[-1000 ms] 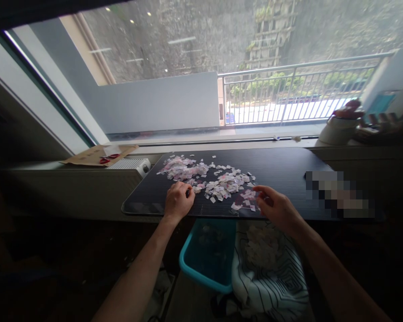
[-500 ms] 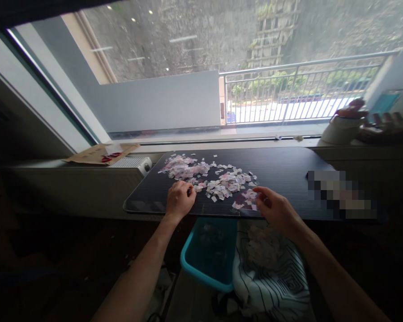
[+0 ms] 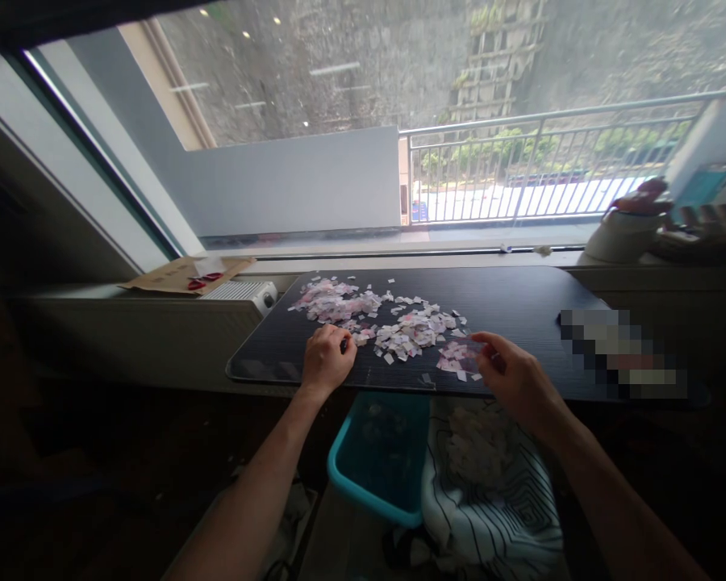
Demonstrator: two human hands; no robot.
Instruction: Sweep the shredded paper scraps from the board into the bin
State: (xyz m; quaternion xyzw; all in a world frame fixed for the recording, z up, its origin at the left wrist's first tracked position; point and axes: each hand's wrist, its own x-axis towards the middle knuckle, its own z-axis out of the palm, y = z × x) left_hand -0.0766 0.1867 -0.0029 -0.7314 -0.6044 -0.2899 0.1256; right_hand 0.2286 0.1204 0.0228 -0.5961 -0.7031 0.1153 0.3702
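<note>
Small square paper pieces (image 3: 415, 331), white and pinkish, lie in loose heaps on a dark tabletop (image 3: 496, 298). Beside the far-left heap (image 3: 332, 300), my left hand (image 3: 328, 357) rests curled near the front edge. Its fingers are closed, and whatever they may hold is hidden. My right hand (image 3: 511, 375) is at the right of a small pinkish cluster (image 3: 456, 355), index finger stretched towards its edge. The other fingers bend loosely, and I see nothing held in them.
Below the front edge stand a turquoise basin (image 3: 339, 476) and a striped cloth-lined container (image 3: 520, 516) with more pieces. Red-handled scissors (image 3: 197, 284) lie on brown paper (image 3: 157, 276) at the left. A blurred-out object (image 3: 620, 351) sits at the table's right end.
My right hand has shifted slightly right, and the pinkish cluster beside it has moved right and spread. My left hand keeps its curled pose. The whole view has shifted a little.
</note>
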